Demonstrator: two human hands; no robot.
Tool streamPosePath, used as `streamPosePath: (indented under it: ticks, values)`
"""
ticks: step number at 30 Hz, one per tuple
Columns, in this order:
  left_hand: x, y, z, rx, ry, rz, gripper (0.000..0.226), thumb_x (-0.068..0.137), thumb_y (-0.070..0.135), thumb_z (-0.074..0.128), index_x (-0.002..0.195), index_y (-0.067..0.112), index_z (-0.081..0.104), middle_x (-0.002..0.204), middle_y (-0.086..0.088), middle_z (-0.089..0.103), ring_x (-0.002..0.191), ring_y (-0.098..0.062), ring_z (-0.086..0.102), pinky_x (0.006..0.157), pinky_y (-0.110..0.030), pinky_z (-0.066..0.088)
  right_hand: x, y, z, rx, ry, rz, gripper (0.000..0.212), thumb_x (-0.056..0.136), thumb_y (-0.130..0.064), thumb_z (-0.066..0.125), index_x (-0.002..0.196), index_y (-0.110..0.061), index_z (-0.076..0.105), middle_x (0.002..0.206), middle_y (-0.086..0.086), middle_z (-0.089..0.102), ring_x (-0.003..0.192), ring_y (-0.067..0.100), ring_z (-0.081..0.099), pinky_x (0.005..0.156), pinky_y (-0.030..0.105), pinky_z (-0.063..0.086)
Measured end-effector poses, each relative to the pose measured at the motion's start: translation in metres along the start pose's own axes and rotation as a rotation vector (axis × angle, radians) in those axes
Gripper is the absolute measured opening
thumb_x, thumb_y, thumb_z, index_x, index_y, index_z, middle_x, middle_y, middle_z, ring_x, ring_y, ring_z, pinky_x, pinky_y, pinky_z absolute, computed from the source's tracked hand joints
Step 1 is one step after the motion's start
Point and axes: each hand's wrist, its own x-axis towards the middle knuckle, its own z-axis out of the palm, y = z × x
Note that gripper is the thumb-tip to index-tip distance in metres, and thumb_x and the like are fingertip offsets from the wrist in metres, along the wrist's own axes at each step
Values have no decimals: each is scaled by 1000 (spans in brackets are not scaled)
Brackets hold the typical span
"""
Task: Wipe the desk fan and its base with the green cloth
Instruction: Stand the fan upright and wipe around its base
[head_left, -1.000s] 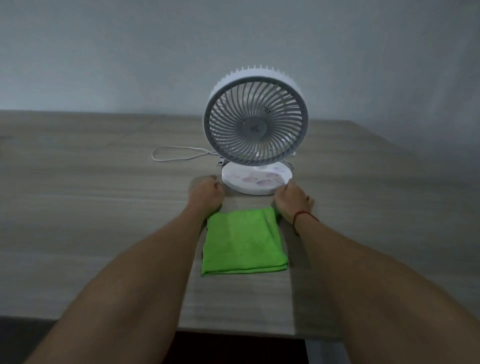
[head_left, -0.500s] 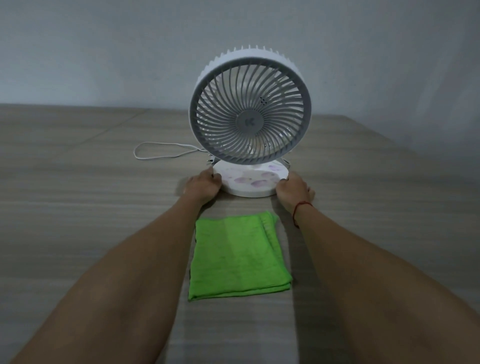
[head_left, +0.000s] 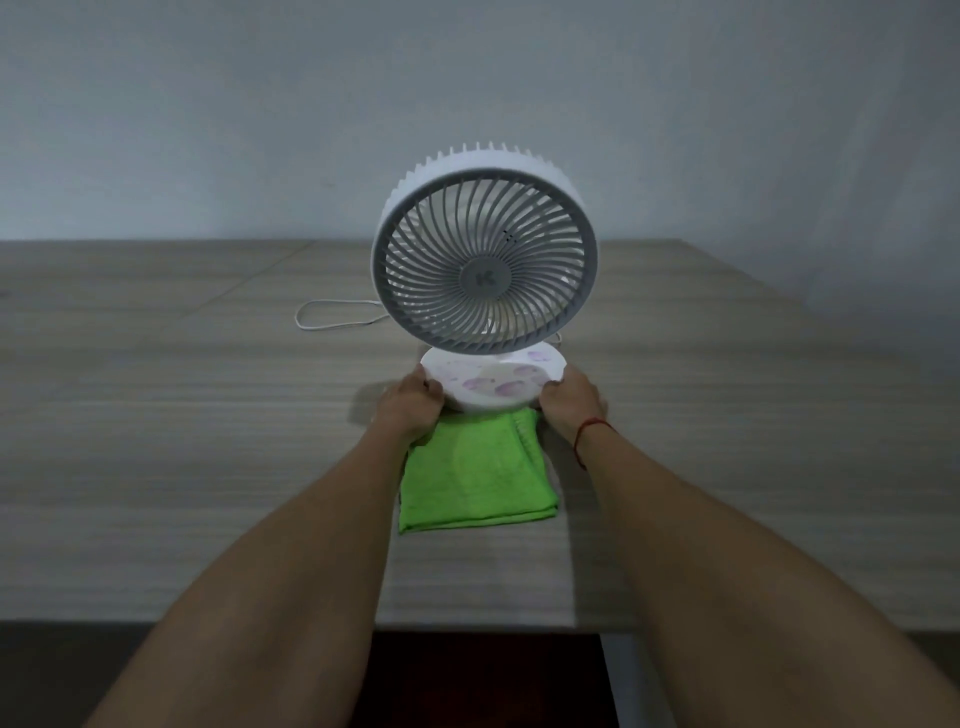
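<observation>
A white desk fan (head_left: 484, 270) with a grey spiral grille faces me, upright on its round white base (head_left: 492, 387), which bears pale purple spots. My left hand (head_left: 410, 402) grips the base's left edge and my right hand (head_left: 571, 400), with a red string on the wrist, grips its right edge. The base looks slightly raised, its front rim over the far edge of the folded green cloth (head_left: 475, 473). The cloth lies flat on the wooden desk (head_left: 156, 415) between my forearms.
A thin white cord (head_left: 332, 317) loops on the desk behind and left of the fan. A plain grey wall stands behind the desk. The desk's near edge (head_left: 467, 626) runs below the cloth, with a dark gap beneath it.
Both hands closed on the base's sides and drew the fan toward me, so its base now overlaps the cloth's far edge. The cloth stayed put.
</observation>
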Motion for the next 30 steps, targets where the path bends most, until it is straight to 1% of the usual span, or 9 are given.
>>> streamPosePath:
  ticks: [3,8,14,18,22,24,26,28,30]
  values:
    - [-20,-4,-3,-49,-19,-21,44,101,29,29,135,6,45,135,-23,55,122,-39,52,105,-45,43,-20,2,-3,22,-27,-7,45,92,-23,42,133,-7,45,137,20,53,128,36,48,110,38,36]
    - [-48,-4,-4,-95,-43,-41,48,101,27,31,147,12,37,148,-18,46,136,-37,42,115,-44,33,-40,-1,-10,93,-85,1,49,90,-22,44,137,-7,42,139,19,52,129,36,48,112,40,35]
    - [-57,-5,-4,-185,-15,-16,39,99,16,35,135,11,50,133,-20,58,123,-36,53,107,-43,41,-16,12,4,211,-74,5,63,69,-31,44,127,-10,54,128,18,62,121,35,56,107,43,42]
    - [-64,-5,-2,-134,56,-72,44,97,26,42,134,1,48,134,-23,56,123,-38,53,105,-43,42,-47,5,-3,233,82,13,39,88,-32,50,118,-9,58,121,16,65,113,35,59,98,39,47]
    - [-82,-6,-1,45,179,-97,56,87,44,52,124,3,57,125,-19,60,117,-36,56,100,-44,47,-71,8,-1,-6,262,-40,56,87,-56,40,96,-12,73,108,16,68,107,35,60,97,41,41]
    - [-90,-3,-2,59,206,-90,53,84,42,55,119,3,60,123,-19,61,117,-35,55,99,-44,47,-81,9,-1,-82,185,-81,67,81,-69,38,87,-12,73,105,14,69,107,32,60,100,42,36]
    - [-96,-1,-3,59,200,-94,49,86,40,55,119,5,60,123,-18,61,119,-35,53,101,-45,45,-88,10,-2,-145,61,-134,61,75,-74,43,66,-16,58,102,11,69,105,30,60,101,43,34]
    - [-101,3,-5,-55,175,-75,39,89,35,55,117,7,57,119,-16,62,117,-35,56,100,-46,45,-93,7,-6,-177,-55,-187,49,75,-64,57,60,-22,38,96,8,65,104,29,60,100,42,36]
    - [-103,7,-8,-285,135,-47,25,89,24,60,110,11,53,113,-16,64,111,-35,60,97,-45,48,-95,4,-8,-51,-145,-210,30,79,-41,64,68,-22,45,90,5,58,103,30,61,95,40,41]
